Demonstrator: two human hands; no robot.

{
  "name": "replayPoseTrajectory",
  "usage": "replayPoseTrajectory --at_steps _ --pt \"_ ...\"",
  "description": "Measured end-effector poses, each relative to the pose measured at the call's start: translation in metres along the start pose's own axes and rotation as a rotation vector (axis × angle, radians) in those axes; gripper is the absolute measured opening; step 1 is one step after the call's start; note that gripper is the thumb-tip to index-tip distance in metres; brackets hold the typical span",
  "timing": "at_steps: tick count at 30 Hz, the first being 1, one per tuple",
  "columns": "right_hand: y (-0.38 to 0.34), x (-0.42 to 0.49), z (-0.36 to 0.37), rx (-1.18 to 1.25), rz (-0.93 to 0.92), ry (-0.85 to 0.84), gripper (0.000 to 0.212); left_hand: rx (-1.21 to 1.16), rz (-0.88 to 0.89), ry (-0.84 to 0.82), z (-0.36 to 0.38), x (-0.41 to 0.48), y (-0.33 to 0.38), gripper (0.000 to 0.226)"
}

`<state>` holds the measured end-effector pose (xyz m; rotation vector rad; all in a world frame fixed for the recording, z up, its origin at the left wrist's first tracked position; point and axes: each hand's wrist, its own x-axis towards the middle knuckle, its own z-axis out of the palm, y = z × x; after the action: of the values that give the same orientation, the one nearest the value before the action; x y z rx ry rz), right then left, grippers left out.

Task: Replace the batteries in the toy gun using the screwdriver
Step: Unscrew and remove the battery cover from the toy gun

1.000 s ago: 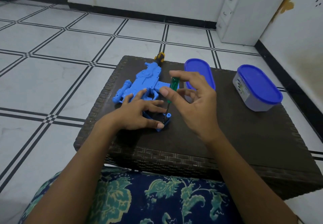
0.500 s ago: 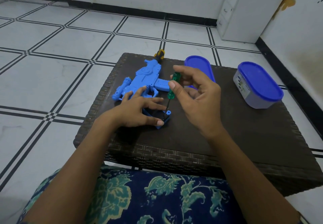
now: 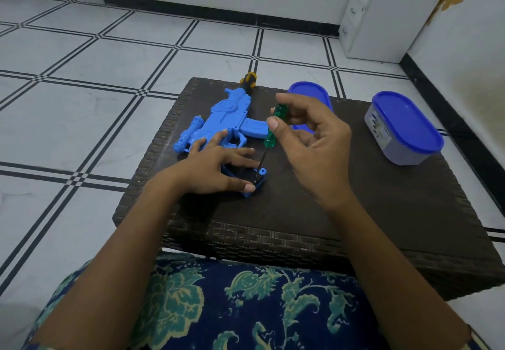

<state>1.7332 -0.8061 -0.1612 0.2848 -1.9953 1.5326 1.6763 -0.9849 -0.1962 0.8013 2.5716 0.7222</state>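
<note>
The head camera looks down on a dark brown woven-pattern low table (image 3: pixel 355 213) standing on a white tiled floor with black grid lines (image 3: pixel 82 76). A blue plastic toy gun (image 3: pixel 221 120) lies flat near the table's far left corner, its barrel pointing toward the left edge and its grip end reaching toward the person. The left hand (image 3: pixel 216 169) lies spread over the grip end, fingers extended and pressing down, the thumb tip touching the blue plastic at the butt. The right hand (image 3: pixel 314 142) pinches a slim screwdriver with a translucent green handle (image 3: pixel 274 125) between thumb and fingers, closed around the handle; the tool stands tilted, its thin dark shaft slanting down so the tip meets the blue grip end just beside the left thumb. Whether the tip sits in a screw cannot be told. At the far edge, a second tool with a black and yellow handle (image 3: pixel 248 80) pokes out from behind the gun. A flat blue oval lid (image 3: pixel 308 92) lies near the far edge, partly hidden by the right hand. Toward the far right corner stands a grey oval container with a blue lid (image 3: pixel 404 128), well apart from the gun. Dark blue floral fabric (image 3: pixel 246 303) covers the person's lap at the near edge.
</note>
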Motion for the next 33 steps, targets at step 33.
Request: replayPoseTrajectory --at_steps 33 --pt "0.053 -0.007 -0.090 -0.205 0.229 0.241 0.025 0.445 -0.041 0.086 0.045 0.034 0.066 0.062"
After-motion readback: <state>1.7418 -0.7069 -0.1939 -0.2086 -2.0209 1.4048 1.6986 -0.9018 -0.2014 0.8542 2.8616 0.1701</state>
